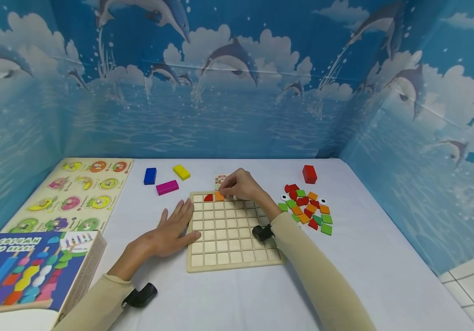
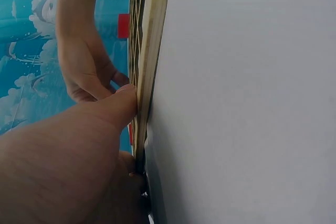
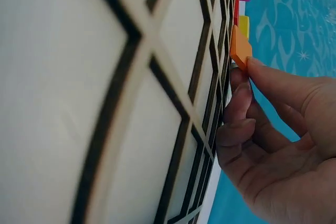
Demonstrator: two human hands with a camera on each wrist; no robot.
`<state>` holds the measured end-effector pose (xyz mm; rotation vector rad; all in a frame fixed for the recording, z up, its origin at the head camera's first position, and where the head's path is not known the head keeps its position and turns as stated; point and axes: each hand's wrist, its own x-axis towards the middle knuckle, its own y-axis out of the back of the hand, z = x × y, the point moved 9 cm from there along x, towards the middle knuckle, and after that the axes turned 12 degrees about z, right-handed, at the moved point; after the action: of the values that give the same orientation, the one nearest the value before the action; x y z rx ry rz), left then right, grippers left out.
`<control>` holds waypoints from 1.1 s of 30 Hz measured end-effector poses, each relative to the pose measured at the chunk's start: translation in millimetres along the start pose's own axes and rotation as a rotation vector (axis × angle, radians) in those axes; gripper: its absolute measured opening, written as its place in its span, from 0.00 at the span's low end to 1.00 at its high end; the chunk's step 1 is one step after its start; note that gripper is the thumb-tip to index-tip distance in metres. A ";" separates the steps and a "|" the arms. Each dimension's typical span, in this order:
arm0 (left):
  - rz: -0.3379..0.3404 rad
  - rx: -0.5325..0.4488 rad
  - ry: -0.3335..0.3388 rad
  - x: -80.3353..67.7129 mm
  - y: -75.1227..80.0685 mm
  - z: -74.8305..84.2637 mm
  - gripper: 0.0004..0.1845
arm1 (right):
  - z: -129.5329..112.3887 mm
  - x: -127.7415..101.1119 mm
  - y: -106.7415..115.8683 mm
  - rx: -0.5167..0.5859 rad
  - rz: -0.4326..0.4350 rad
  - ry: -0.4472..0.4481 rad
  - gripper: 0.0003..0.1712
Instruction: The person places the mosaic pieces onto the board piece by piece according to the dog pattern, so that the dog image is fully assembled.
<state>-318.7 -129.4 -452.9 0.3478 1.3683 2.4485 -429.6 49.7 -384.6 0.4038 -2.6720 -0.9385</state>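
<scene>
A wooden grid board (image 1: 233, 239) lies on the white table. My left hand (image 1: 176, 225) rests flat beside its left edge, fingers straight, and the thumb (image 2: 119, 106) presses against the board's rim (image 2: 151, 35). My right hand (image 1: 225, 192) is at the board's far row, its fingertips pinching an orange tile (image 1: 219, 196) that stands tilted at a cell. The right wrist view shows the orange tile (image 3: 240, 48) raised on edge against the grid (image 3: 105, 103) under my index finger (image 3: 273, 80). A red quarter-round tile (image 1: 208, 197) sits in the cell just left of it.
Right of the board lies a heap of red, green and orange tiles (image 1: 308, 210), with a red block (image 1: 309, 174) behind. Blue (image 1: 150, 175), yellow (image 1: 181, 172) and magenta (image 1: 167, 187) blocks lie at the back left. A peg puzzle (image 1: 79, 193) and a game box (image 1: 26, 271) fill the left side.
</scene>
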 end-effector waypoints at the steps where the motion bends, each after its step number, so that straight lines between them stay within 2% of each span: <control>1: 0.000 0.003 0.001 0.2 0.1 0.3 0.52 | -0.3 0.4 -0.5 -0.010 0.000 -0.006 0.05; 13: -0.014 0.007 0.005 0.5 -0.6 2.3 0.52 | -6.3 -3.9 -3.0 0.002 -0.020 -0.004 0.05; 20: -0.010 -0.004 -0.002 -0.2 1.3 4.5 0.52 | -5.6 -5.2 -2.3 -0.011 -0.013 -0.037 0.05; 26: -0.004 -0.012 0.001 -1.2 2.7 5.6 0.52 | -5.7 -6.0 -2.6 -0.016 -0.031 -0.018 0.07; 33: 0.002 -0.013 0.000 -2.0 1.7 6.2 0.52 | 0.5 -13.3 18.4 0.034 0.001 0.012 0.14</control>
<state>-314.9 -126.2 -448.3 0.3464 1.3524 2.4580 -420.5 68.5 -375.5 0.4140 -2.6803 -0.8887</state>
